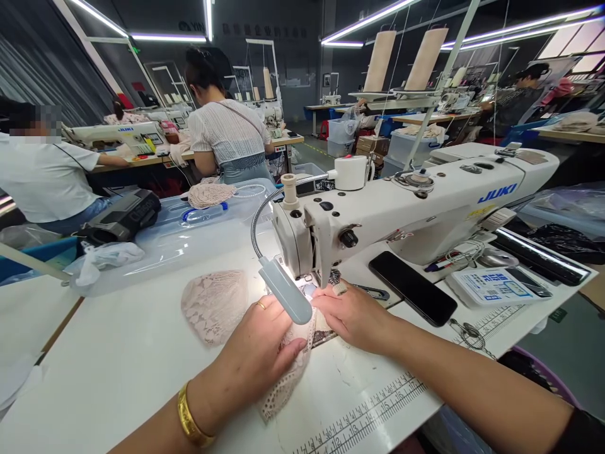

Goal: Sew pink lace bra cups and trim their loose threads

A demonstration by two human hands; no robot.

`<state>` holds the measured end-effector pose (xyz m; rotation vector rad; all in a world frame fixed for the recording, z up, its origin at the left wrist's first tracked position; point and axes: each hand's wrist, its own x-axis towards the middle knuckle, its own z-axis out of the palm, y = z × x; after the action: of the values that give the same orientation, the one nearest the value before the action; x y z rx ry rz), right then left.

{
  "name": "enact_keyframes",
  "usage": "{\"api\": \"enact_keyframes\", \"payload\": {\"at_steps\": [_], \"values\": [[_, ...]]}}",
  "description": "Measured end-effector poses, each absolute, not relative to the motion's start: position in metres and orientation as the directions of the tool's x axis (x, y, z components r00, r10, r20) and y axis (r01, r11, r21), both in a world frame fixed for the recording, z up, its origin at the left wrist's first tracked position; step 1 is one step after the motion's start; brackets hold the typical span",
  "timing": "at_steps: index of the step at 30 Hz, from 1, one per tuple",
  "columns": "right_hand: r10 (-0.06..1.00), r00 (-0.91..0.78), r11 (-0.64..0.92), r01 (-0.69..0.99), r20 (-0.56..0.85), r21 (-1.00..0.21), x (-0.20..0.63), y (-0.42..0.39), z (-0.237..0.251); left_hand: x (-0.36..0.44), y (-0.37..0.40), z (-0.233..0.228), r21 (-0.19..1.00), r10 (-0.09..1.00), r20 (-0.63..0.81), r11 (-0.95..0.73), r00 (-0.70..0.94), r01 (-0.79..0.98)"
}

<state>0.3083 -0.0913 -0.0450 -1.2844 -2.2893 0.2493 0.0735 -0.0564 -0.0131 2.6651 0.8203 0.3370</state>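
Observation:
A beige lace piece (282, 392) lies on the machine bed, running up under the needle area of the white sewing machine (373, 221). My left hand (258, 343) is closed on the lace from the left, its thumb over the fabric; the lamp head hides some fingertips. My right hand (357, 315) pinches the lace edge close beside the presser foot, fingertips drawn together. A grey lamp head (286, 291) on a bent metal neck shines over the stitching spot and covers part of it. Another lace piece (215, 307) lies flat on the table to the left.
A black phone (412, 287), a clear plastic box (491, 287) and a small chain (472, 336) lie right of my right hand. Printed rulers (363, 413) run along the table's front. Behind are a plastic bin (174, 243), lace stack (212, 195) and several people at machines.

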Motion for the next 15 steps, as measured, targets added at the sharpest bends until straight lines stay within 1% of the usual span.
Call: {"api": "enact_keyframes", "payload": {"at_steps": [5, 12, 15], "values": [[0.822, -0.446, 0.564, 0.721, 0.353, -0.402, 0.3084, -0.0912, -0.046, 0.0759, -0.058, -0.0103, 0.366, 0.568, 0.115, -0.787, 0.815, 0.497], [0.81, -0.468, 0.576, 0.749, 0.352, -0.328, 0.3086, -0.0924, -0.0485, 0.076, -0.0631, -0.0093, 0.318, 0.569, 0.117, -0.798, 0.814, 0.512], [0.793, -0.488, 0.596, 0.742, 0.365, -0.305, 0.3072, -0.0936, -0.0483, 0.0756, -0.0614, -0.0096, 0.32, 0.579, 0.166, -0.798, 0.799, 0.511]]}}
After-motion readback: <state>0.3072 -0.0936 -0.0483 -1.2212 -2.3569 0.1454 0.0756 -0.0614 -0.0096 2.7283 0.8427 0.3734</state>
